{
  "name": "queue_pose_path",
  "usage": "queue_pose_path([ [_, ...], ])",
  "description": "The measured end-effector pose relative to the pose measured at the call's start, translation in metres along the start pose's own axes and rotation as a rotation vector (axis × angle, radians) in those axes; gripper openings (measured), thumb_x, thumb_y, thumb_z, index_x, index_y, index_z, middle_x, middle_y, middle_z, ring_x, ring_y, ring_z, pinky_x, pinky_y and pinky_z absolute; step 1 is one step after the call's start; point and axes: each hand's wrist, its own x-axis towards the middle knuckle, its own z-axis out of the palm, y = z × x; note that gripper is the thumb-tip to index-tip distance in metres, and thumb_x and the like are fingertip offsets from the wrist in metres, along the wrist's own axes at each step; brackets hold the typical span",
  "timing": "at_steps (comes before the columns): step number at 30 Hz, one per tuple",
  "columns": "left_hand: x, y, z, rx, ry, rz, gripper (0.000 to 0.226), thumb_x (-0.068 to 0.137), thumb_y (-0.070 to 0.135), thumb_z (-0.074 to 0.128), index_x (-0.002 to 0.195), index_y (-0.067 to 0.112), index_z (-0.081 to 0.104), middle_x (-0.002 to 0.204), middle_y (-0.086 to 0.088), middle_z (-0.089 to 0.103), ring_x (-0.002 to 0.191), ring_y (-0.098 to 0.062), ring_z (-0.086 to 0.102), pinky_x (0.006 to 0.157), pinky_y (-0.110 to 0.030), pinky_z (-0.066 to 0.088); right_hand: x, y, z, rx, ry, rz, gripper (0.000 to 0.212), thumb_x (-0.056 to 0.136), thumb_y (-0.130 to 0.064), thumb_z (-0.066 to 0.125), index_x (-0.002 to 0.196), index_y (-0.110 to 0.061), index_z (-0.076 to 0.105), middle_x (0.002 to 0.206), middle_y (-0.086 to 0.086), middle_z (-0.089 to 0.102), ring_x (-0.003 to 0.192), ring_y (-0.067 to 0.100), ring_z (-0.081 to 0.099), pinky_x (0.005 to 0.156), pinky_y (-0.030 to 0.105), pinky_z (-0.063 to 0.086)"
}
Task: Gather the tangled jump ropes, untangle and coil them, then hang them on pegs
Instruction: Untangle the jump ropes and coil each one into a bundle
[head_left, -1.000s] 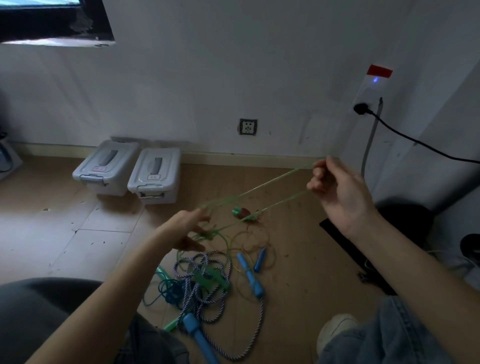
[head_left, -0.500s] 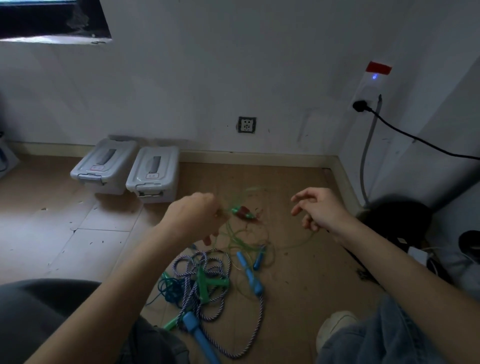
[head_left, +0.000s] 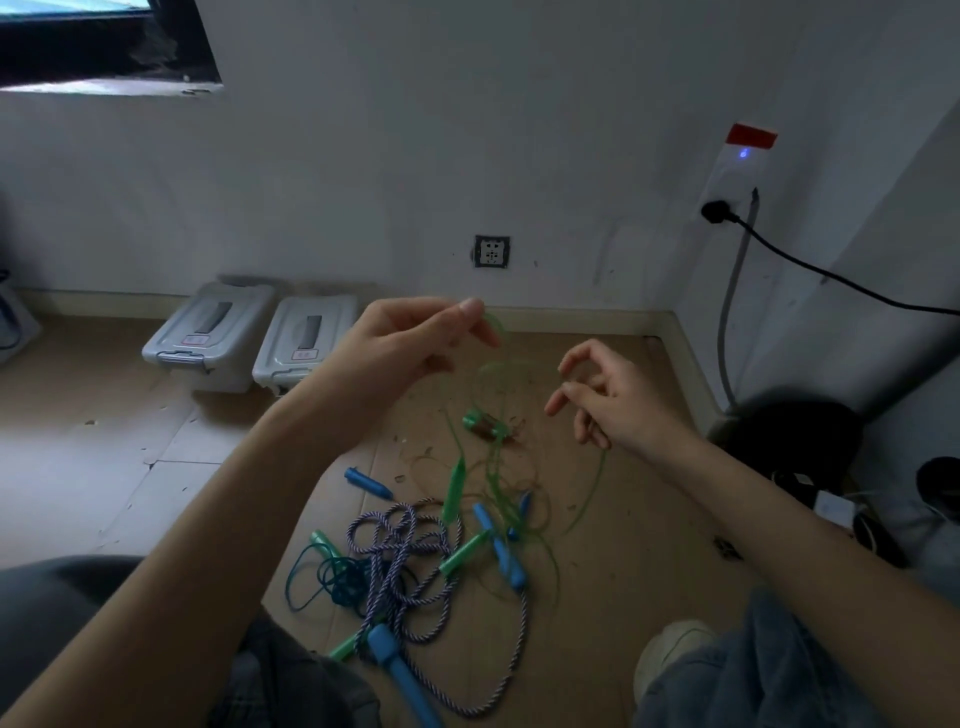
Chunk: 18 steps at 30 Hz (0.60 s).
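My left hand (head_left: 410, 338) pinches green rope (head_left: 493, 467); right hand (head_left: 602, 400) loose, empty. Ropes (head_left: 405, 561) tangled on floor (head_left: 623, 545); none coiled or hung.

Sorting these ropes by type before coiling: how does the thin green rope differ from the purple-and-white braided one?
The green rope is thin, smooth and translucent; the braided rope is thicker and twisted in purple and white. The left hand pinches the green rope and lifts part of it off the floor; the braided rope lies wholly on the floor, untouched. Both sit in the same tangle.
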Motion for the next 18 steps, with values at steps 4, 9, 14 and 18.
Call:
queue_pose_path([
  [4, 0.001, -0.003, 0.003, -0.034, -0.088, -0.005, 0.023, 0.078, 0.039, 0.054, 0.075, 0.028, 0.074, 0.104, 0.004, 0.070, 0.095, -0.006, 0.064, 0.076, -0.016, 0.051, -0.005, -0.015, 0.005, 0.009, -0.019, -0.155, 0.024, 0.095, -0.007, 0.046, 0.086, -0.028, 0.045, 0.079, 0.003, 0.068, 0.038, 0.001, 0.042, 0.039, 0.014, 0.034],
  [9, 0.001, -0.008, 0.008, 0.116, -0.160, -0.086, 0.032, 0.076, 0.040, 0.054, 0.096, 0.019, 0.070, 0.087, 0.008, 0.072, 0.085, -0.005, 0.066, 0.073, -0.014, 0.052, -0.006, -0.028, 0.006, 0.204, -0.089, -0.083, 0.008, 0.094, -0.008, 0.050, 0.090, -0.015, 0.048, 0.074, 0.004, 0.071, 0.032, 0.004, 0.038, 0.033, 0.013, 0.029],
  [14, 0.002, -0.008, 0.011, 0.271, -0.110, -0.111, 0.017, 0.071, 0.043, 0.060, 0.072, 0.033, 0.073, 0.079, 0.015, 0.070, 0.067, 0.002, 0.061, 0.059, -0.011, 0.048, -0.007, -0.034, 0.005, 0.503, -0.167, 0.130, 0.004, 0.090, -0.002, 0.052, 0.088, -0.006, 0.054, 0.072, 0.003, 0.067, 0.043, 0.010, 0.051, 0.032, 0.015, 0.034],
  [18, 0.003, -0.011, 0.009, 0.420, -0.116, -0.069, 0.015, 0.077, 0.038, 0.060, 0.067, 0.033, 0.071, 0.056, 0.009, 0.058, 0.053, -0.004, 0.045, 0.051, -0.016, 0.038, -0.006, -0.034, -0.006, 0.733, -0.364, 0.319, 0.016, 0.090, 0.002, 0.046, 0.104, 0.001, 0.053, 0.075, 0.011, 0.070, 0.058, 0.015, 0.066, 0.043, 0.015, 0.049],
])
